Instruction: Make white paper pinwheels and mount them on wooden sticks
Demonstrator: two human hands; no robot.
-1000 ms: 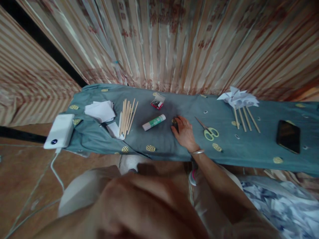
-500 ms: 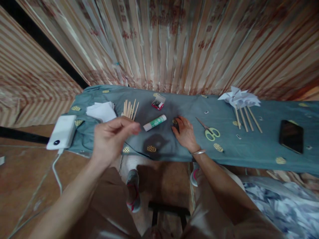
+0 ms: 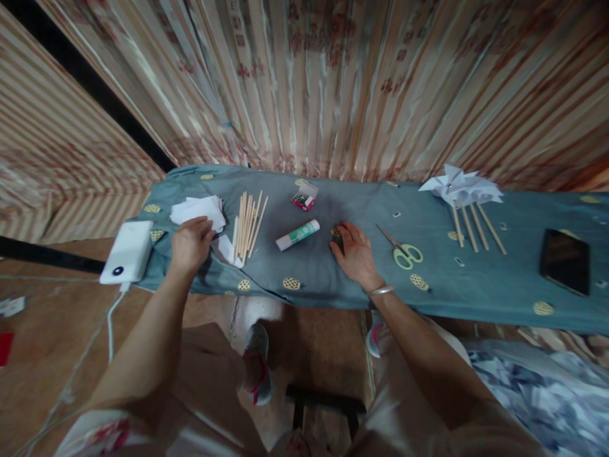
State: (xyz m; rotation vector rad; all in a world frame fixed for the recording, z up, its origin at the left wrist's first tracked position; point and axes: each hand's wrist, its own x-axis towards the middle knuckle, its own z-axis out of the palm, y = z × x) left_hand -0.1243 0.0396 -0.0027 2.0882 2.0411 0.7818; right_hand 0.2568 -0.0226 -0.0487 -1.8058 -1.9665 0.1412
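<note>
My left hand [image 3: 190,244] is at the near edge of a pile of white paper sheets [image 3: 205,208]. Its bent fingers are closed together on the edge of the paper; the fingertips are partly hidden. My right hand [image 3: 353,255], with a bracelet at the wrist, lies on the cloth with thumb and fingers apart, holding nothing. Between the hands are a bundle of thin wooden sticks [image 3: 248,223] and a green-and-white glue stick [image 3: 297,235]. Beyond the glue stick stands a small open red box [image 3: 303,197] with small dark pieces inside. Green-handled scissors [image 3: 403,251] lie right of my right hand.
White paper pinwheels on sticks [image 3: 460,188] lie at the right, with a black phone [image 3: 564,261] beyond them. A white power bank [image 3: 127,252] with a cable sits at the left end of the cloth-covered table [image 3: 333,292]. A striped curtain [image 3: 304,95] hangs behind.
My left hand has moved down and left from above the table's front to the pile of paper, uncovering the sticks. My right hand has stayed in place.
</note>
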